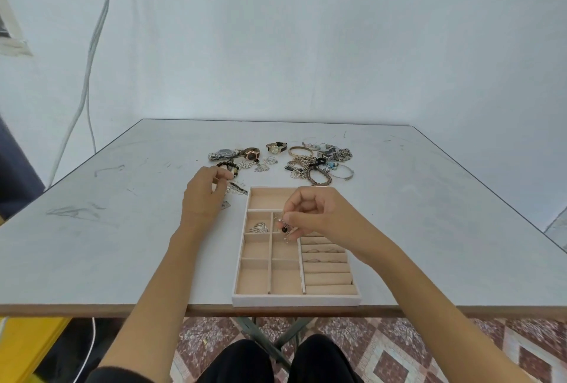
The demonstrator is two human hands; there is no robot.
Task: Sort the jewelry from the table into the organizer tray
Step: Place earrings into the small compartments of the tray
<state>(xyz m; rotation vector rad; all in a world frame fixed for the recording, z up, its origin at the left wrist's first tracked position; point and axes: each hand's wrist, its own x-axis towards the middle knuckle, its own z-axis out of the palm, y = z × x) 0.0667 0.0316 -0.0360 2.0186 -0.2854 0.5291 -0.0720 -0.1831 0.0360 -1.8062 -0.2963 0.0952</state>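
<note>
A beige organizer tray (296, 299) lies at the table's near edge, with small compartments on its left and ring rolls on its right. My right hand (310, 214) hovers over its upper middle compartment and pinches a small dangling earring with a black bead (285, 228). A silver wing-shaped piece (260, 227) lies in the upper left small compartment. Thin rings (322, 250) sit in the ring rolls. My left hand (204, 194) rests left of the tray with curled fingers over small silver pieces (236, 189); whether it grips one is hidden.
Loose jewelry lies behind the tray: watches (250, 154) (276, 147), a dark bead bracelet (228, 165), a gold bangle (300, 151), a tangle of chains and bracelets (319, 168). The white table (122, 229) ends just in front of the tray.
</note>
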